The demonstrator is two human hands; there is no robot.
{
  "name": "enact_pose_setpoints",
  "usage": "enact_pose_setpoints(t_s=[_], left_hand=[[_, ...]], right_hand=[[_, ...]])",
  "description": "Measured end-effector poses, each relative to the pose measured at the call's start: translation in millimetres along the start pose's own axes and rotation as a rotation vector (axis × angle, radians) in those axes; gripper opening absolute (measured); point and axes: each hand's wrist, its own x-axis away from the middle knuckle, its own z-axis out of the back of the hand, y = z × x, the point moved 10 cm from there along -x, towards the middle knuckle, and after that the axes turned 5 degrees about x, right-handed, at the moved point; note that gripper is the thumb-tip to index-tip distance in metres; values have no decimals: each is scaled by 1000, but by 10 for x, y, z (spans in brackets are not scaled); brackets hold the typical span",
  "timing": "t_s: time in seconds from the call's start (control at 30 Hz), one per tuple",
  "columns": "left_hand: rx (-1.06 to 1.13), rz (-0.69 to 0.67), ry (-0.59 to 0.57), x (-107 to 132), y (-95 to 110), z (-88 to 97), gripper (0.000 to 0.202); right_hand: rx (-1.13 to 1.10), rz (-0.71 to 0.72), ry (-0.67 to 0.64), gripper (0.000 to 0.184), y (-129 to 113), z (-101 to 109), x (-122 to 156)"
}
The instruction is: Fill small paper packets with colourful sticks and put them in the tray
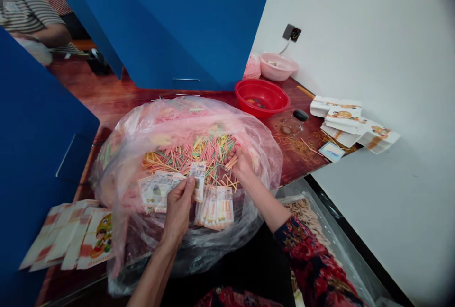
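My left hand (180, 206) pinches a small printed packet (197, 176) upright, thumb toward me. At the right side of a pile of short coloured sticks (185, 157), my right hand (241, 162) is closed on a few pale orange sticks (231, 162). The pile, in pink, yellow and green, lies inside a large clear plastic bag (142, 122) spread open on the table. On the bag's near side are a fan of flat printed packets (158, 191), left of my left hand, and a row of packets with sticks showing inside (215, 207), below my right hand.
Blue partitions (170, 22) stand behind and left. A red basin (263, 98), pink basin (278, 66), black-lidded jar (295, 121), rubber bands (302, 148) and printed bundles (350, 120) lie right. More bundles (71, 236) are left. A person in a striped shirt (33, 6) sits beyond.
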Motion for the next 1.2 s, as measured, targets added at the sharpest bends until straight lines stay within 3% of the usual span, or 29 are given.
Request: enact_pose_setpoints(t_s=[0.13,0.23,0.43,0.57,0.67,0.87,1.07,1.2], left_hand=[[-26,19,-14,-17,-18,-6,46],[-72,2,-13,-27,-13,21,45],[-248,-63,-67,9,95,-13,40],[-241,-31,-125,34,56,-64,37],[-246,-30,-175,43,1,-90,35],[-184,16,-191,54,-58,-96,36],[-153,-22,-193,78,37,-169,37],[-61,21,-154,72,4,-169,39]], right_hand=[[3,-124,-52,20,18,-73,77],[-39,-137,-85,21,29,-149,206],[-83,140,-237,12,-333,-486,535],[-18,379,-368,3,-618,-743,805],[96,507,-409,4,-693,-837,960],[339,566,-447,9,-669,-899,1157],[415,587,-483,10,-688,-954,1309],[516,589,-553,20,-645,-1025,1388]])
